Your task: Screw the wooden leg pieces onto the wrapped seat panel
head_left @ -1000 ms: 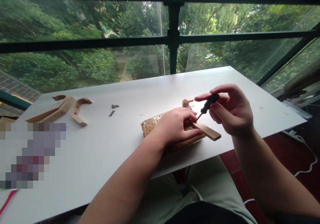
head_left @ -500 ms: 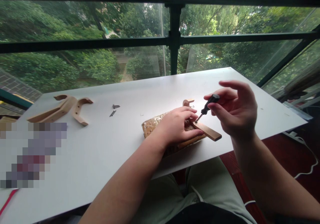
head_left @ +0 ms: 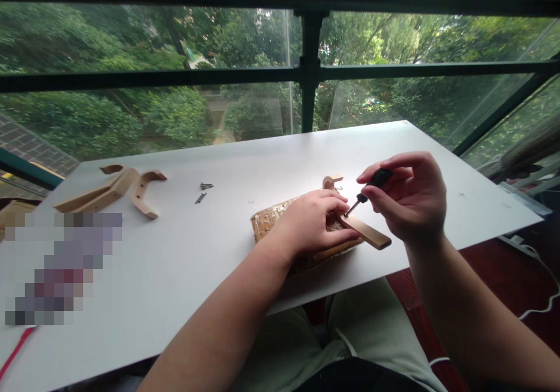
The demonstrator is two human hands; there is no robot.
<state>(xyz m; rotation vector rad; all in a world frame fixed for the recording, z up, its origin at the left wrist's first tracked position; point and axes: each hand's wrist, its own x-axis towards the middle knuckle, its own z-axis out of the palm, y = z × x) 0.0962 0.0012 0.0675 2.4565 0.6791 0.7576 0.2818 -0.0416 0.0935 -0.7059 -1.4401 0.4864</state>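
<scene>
My right hand pinches the black handle of a small screwdriver, its tip angled down onto a wooden strip. That strip lies across a plastic-wrapped brown block near the front edge of the white table. My left hand lies closed over the strip and block, pressing them down. A curved wooden end sticks up just behind my left hand's fingers.
A pair of curved wooden parts lies at the table's far left. A few small dark screws sit behind the middle. A blurred patch covers the left front. A dark window frame with glass runs behind the table; a white cable lies on the floor at right.
The fingers of my right hand have closed back round the screwdriver handle after spreading half a second ago. My left hand has stayed on the strip. The view has shifted slightly.
</scene>
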